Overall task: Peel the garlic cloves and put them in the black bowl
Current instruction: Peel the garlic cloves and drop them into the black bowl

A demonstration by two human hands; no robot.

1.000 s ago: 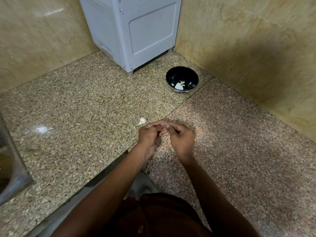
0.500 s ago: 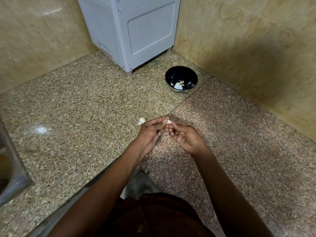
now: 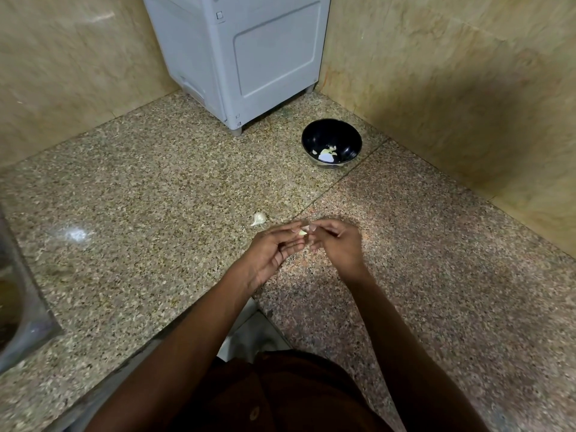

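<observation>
My left hand [image 3: 274, 251] pinches a small pale garlic clove [image 3: 302, 232] between thumb and fingertips above the granite counter. My right hand [image 3: 338, 244] meets it from the right, its fingertips pinching at the clove's skin. An unpeeled garlic clove [image 3: 259, 218] lies on the counter just left of the hands. The black bowl [image 3: 352, 141] stands farther back near the corner, with a few pale garlic pieces [image 3: 326, 153] inside it.
A grey appliance [image 3: 249, 57] stands at the back against the tiled walls. A steel sink edge [image 3: 21, 300] shows at the far left. The granite counter [image 3: 140, 198] has an inner corner edge near my body.
My right hand has turned from palm-up to knuckles-up while picking at the clove. Both hands stay at the same spot on the counter.
</observation>
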